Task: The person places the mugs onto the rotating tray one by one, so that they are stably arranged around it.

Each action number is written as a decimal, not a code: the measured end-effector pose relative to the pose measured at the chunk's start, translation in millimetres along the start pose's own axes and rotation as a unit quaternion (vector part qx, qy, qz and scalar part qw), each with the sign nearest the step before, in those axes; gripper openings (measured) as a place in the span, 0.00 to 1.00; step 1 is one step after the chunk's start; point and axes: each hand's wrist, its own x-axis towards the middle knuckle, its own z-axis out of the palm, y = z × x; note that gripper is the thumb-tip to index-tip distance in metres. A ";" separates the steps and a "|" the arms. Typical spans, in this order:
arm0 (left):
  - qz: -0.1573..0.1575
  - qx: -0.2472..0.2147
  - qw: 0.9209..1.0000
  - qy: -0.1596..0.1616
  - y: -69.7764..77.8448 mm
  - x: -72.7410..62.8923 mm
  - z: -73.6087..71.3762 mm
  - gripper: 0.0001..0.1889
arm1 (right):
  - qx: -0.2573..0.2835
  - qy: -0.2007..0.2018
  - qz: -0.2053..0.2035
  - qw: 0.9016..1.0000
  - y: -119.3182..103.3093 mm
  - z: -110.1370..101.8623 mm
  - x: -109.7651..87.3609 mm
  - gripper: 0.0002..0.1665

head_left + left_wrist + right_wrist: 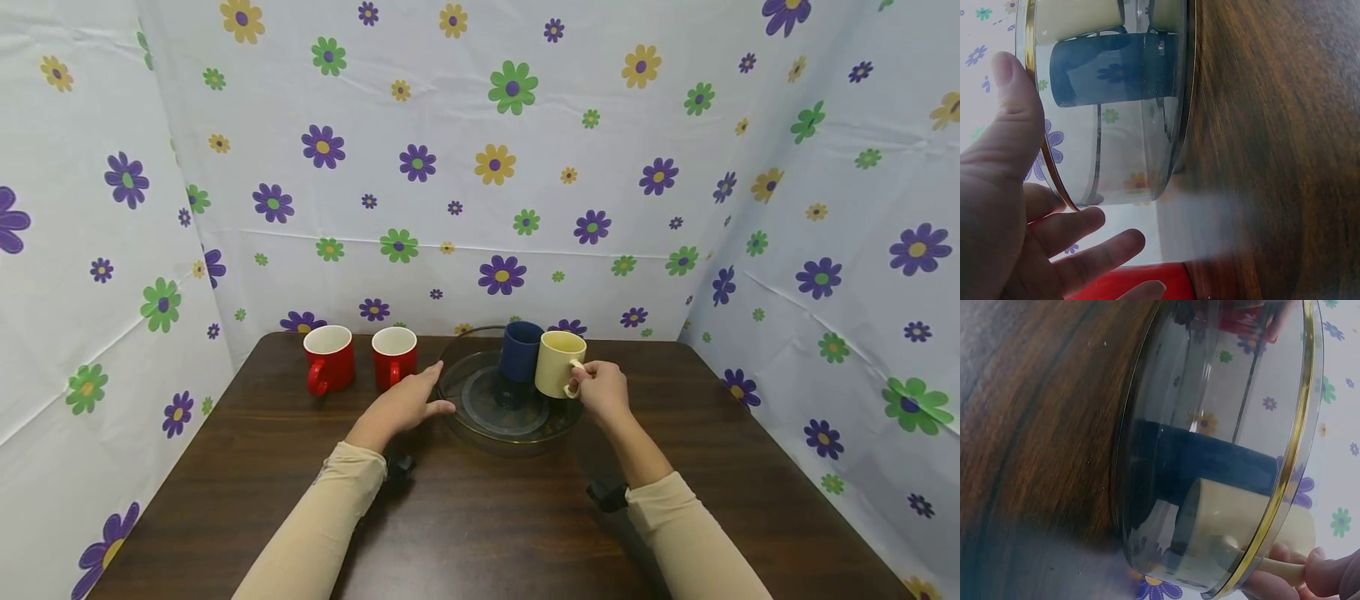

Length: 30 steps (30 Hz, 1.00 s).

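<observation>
A clear round container (457, 421) with a gold rim sits on the table. My left hand (402, 408) touches its left rim, fingers spread and fairly straight. A blue mug (520, 354) stands upright inside, toward the back right. My right hand (602, 390) pinches the handle of a pale yellow mug (557, 367) just right of the blue one. In the right wrist view, the yellow mug (1235, 515) is partly inside the wall, its base higher than that of the blue mug (1210, 459). A red mug (394, 358) stands close to my left fingers.
Another red mug (330, 360), white inside, stands farther left with its handle toward me. The dark wooden table (480, 525) reaches back to a flower-printed sheet (450, 167), which also hangs at both sides.
</observation>
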 end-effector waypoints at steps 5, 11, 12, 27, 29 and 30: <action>0.000 0.003 1.000 0.001 -0.9 -0.2 0.1 0.48 | -0.040 0.005 -0.017 0.999 -2.8 2.8 -2.9 0.16; -0.002 0.004 1.000 -0.003 -0.8 0.2 0.4 0.48 | -0.074 0.000 -0.019 0.997 -3.7 3.9 -3.8 0.17; -0.002 0.002 1.000 -0.003 -0.3 0.3 0.3 0.48 | -0.080 0.000 -0.020 0.997 -3.9 3.7 -3.7 0.17; -0.001 0.002 1.000 -0.002 1.5 1.8 0.2 0.48 | -0.277 -0.004 -0.081 0.957 -3.3 -3.0 -5.2 0.17; 0.002 0.004 1.000 0.000 1.9 1.6 0.3 0.48 | -0.269 -0.013 -0.078 0.960 0.2 -1.5 -4.7 0.17; 0.003 0.004 1.000 0.001 2.3 1.7 0.3 0.48 | -0.264 -0.017 -0.076 0.961 2.0 -0.7 -4.1 0.18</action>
